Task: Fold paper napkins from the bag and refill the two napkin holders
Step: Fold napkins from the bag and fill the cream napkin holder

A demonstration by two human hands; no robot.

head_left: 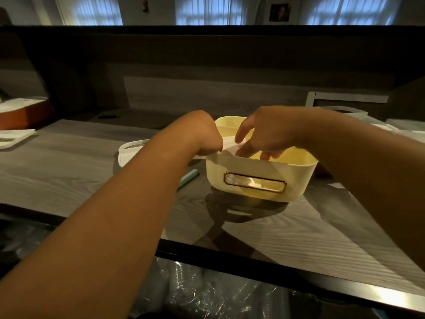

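Napkin holder (259, 173): cream-yellow plastic, warmer yellow inside, front label window (254, 182) with thin brown-gold frame, pale inside. Napkin (230, 146) at holder rim: white. Worktop (69, 176): grey wood-grain pattern, wavy lighter streaks, dark edge band along near side. Lid-like piece (128, 150) behind left forearm: white. Small stick-shaped item (189, 177) on worktop: pale teal. Tray (13, 138) far left: white. Box (23, 116) far left: reddish-brown. Back panel: dark grey-brown. Curtains (207, 10): bluish-white, faint grid shadows.

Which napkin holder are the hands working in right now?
The cream holder at the table's centre: both the left hand and right hand reach into it with a white napkin. The reddish-brown holder far left sits untouched.
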